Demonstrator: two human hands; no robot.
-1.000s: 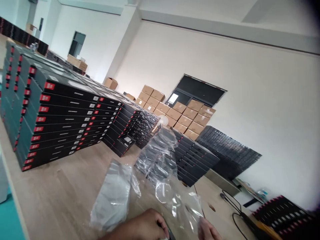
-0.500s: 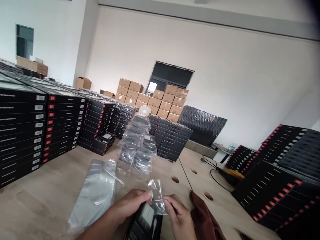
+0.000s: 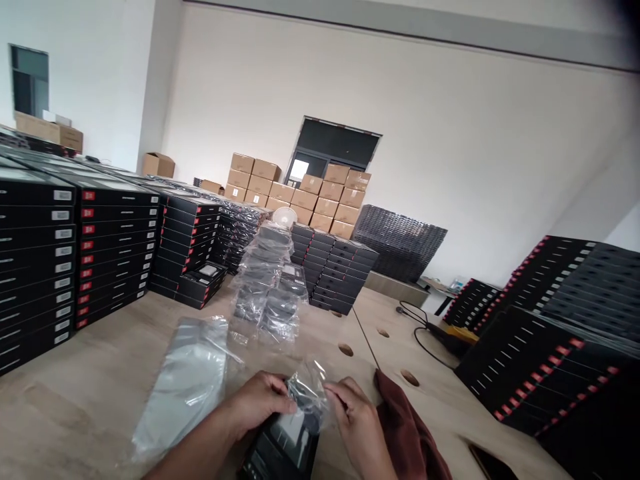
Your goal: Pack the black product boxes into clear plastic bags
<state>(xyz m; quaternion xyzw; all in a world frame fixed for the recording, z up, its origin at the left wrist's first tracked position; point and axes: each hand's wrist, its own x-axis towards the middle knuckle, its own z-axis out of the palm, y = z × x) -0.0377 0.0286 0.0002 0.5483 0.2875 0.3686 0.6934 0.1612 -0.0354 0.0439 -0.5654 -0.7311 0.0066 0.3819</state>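
Note:
My left hand (image 3: 260,399) and my right hand (image 3: 354,417) meet low in the middle of the view. Both pinch a small clear plastic bag (image 3: 307,390) between their fingertips. Just below the bag lies a black tray (image 3: 285,443) holding a dark device with a pale screen; my left hand rests against its top edge. A flat pile of clear bags (image 3: 187,380) lies left of my left hand. Behind them stands a heap of bagged dark items (image 3: 270,290).
The wooden table (image 3: 100,373) has round holes (image 3: 345,349). Stacks of black boxes with red tabs (image 3: 100,247) line the left, more (image 3: 555,333) sit on the right. A maroon cloth (image 3: 407,433) lies by my right hand. Cardboard boxes (image 3: 300,190) stand at the far wall. A cable (image 3: 425,327) runs across the table.
The view has swung right and down, then steadied. My hands came into view, and the small bag is now drawn down over the top of the device in the tray.

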